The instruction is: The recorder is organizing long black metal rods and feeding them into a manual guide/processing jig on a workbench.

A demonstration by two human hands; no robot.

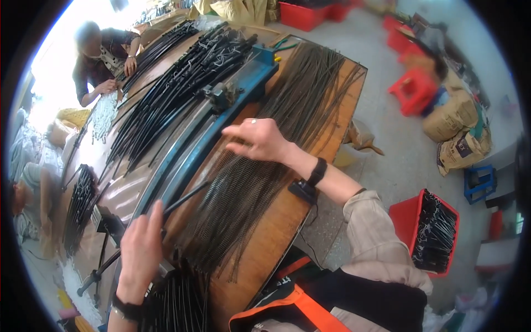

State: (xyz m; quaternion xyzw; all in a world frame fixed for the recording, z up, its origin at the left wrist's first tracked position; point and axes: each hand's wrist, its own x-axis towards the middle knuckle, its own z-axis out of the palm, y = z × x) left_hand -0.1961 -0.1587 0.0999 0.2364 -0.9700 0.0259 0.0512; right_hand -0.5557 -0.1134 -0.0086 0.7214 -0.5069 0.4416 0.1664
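Our left hand point(141, 246) spreads over a black rod point(188, 197) beside the near end of a blue rail point(224, 122) on a wooden worktable point(251, 249); we cannot tell whether the fingers close around it. Our right hand point(260, 138), fingers half curled and thumb apart from them, hovers over long, thin coiled springs point(238, 185); whether it pinches one we cannot make out. The springs lie in a thick spread between the rail and the table's right edge, reaching toward its far right corner. Across the rail, toward the far edge, we see a heap of black tubes point(177, 91). At the left edge, a co-worker point(94, 58) bends over the tabletop, while off the right edge stands a red crate point(401, 218) of dark, slender pieces.
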